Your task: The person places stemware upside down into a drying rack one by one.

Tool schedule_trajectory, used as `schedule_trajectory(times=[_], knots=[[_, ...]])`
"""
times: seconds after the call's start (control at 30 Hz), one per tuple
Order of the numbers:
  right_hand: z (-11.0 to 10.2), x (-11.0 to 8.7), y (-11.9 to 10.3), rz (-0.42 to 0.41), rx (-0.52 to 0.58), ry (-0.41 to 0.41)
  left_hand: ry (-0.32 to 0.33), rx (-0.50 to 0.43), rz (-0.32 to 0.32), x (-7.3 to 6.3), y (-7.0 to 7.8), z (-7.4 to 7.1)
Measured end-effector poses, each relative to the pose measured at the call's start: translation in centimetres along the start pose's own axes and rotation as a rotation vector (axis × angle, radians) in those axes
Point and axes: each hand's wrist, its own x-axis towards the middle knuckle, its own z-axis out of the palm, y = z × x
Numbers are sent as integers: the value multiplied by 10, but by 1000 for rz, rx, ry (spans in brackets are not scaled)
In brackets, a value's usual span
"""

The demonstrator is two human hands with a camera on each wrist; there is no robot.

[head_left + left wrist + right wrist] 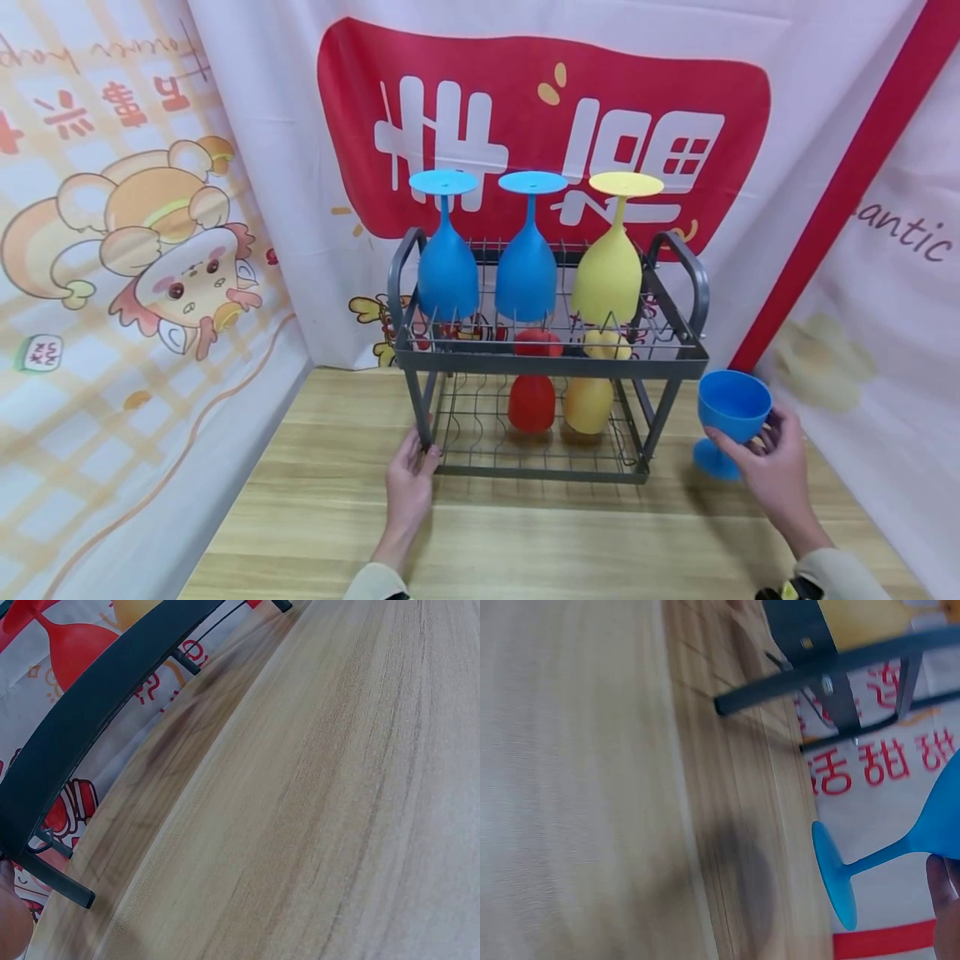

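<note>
A two-tier dark grey dish rack (pixel 551 363) stands on the wooden table. My left hand (pixel 410 471) grips its lower left front corner, thumb in front and fingers partly hidden behind the post. Off the rack's right side, my right hand (pixel 780 471) holds a blue goblet (pixel 733 406) by its bowl. That goblet is upright, mouth up; in the right wrist view its round foot (pixel 834 875) appears apart from the shadow on the table. Upside down on the top tier are two blue goblets (pixel 448 271) (pixel 527 271) and a yellow goblet (pixel 609 279).
On the lower tier a red goblet (pixel 532 404) and a yellow goblet (pixel 588 406) stand upside down. Printed cloth (pixel 262 33) hangs behind the table and along both sides. Bare wooden tabletop (pixel 540 542) runs in front of the rack.
</note>
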Motion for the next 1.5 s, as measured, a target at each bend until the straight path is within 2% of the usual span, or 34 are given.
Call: schedule_trajectory(times=[0.2, 0.3, 0.5, 0.73, 0.9, 1.03, 1.27, 1.5], knots=[[2, -29, -7, -86, -101, -28, -5, 8, 6, 0, 1, -1], [5, -41, -12, -144, -146, -12, -6, 20, 9, 1, 0, 0], [16, -60, -26, -376, -178, 41, -6, 25, 9, 0, 0, 2], [32, -77, -41, -601, -213, -10, -12, -5, 9, 0, 1, 3], [46, -82, -50, -725, -261, -39, -2, 12, 6, -1, 0, 3], [57, -84, -55, -776, -303, -100, 1, 18, 5, -2, -1, 2], [75, -88, -65, -841, -312, -247, 11, 36, 10, -4, -2, 2], [93, -95, -76, -910, -382, -319, 48, 79, -20, -9, 6, 3]])
